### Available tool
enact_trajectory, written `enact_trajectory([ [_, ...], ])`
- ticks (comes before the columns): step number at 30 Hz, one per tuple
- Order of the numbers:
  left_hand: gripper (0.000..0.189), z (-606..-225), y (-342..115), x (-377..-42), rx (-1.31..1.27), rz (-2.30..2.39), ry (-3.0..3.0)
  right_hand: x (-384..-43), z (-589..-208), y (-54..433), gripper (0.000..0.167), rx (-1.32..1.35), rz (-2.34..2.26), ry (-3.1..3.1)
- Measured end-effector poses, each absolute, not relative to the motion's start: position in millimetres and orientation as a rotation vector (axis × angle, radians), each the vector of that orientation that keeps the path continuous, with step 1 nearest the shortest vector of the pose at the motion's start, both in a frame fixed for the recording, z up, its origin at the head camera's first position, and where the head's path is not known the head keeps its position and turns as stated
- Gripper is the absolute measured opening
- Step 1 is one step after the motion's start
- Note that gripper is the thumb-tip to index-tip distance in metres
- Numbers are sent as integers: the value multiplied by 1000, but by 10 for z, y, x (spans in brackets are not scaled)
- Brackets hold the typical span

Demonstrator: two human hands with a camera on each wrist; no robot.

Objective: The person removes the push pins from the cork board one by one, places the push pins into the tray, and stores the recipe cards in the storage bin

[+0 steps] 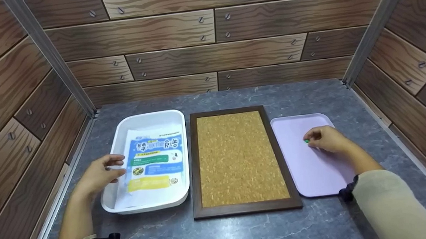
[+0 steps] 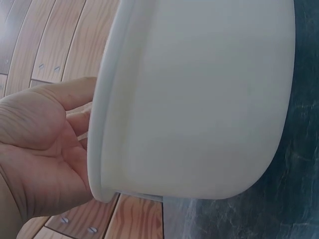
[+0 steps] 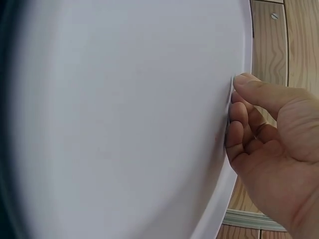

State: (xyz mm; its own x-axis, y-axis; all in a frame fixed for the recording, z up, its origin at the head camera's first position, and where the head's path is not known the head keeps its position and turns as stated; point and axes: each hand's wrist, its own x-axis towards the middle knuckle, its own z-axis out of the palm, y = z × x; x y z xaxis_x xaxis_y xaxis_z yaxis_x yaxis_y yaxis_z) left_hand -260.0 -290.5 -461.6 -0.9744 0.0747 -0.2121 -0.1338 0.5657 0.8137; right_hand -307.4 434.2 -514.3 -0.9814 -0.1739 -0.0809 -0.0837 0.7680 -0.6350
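My right hand (image 1: 327, 138) is low over the lilac tray (image 1: 293, 170), its thumb and fingertips pinching a small green object (image 1: 306, 141) too little exposed to identify. In the right wrist view the fingers (image 3: 238, 117) are curled close to the tray's surface, and the green object cannot be made out. My left hand (image 1: 100, 174) hovers at the left rim of a deep white tray (image 1: 184, 165), fingers loosely bent with nothing in them. A printed sheet or packet (image 1: 154, 163) in blue, green and yellow lies in that tray. From the left wrist, the tray wall (image 2: 199, 99) covers the fingertips.
Between the two trays lies a cork board (image 1: 241, 158) in a dark brown frame. All stand on a dark grey marbled table (image 1: 160, 230). Wood-patterned walls (image 1: 170, 33) enclose the back and both sides.
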Motion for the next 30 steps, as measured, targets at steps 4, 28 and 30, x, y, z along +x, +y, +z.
enact_trajectory([
  [4,59,-4622,-2878,-2599,-33,1376,2559,-3062,-5125,4377,25,-216,-1058,2790],
  [28,58,-4495,-2415,-2681,151,1501,2454,-3047,-4759,4214,45,-76,-997,2774],
  [30,57,-4493,-2339,-2701,167,1502,2459,-3041,-4765,4162,46,-58,-998,2792],
])
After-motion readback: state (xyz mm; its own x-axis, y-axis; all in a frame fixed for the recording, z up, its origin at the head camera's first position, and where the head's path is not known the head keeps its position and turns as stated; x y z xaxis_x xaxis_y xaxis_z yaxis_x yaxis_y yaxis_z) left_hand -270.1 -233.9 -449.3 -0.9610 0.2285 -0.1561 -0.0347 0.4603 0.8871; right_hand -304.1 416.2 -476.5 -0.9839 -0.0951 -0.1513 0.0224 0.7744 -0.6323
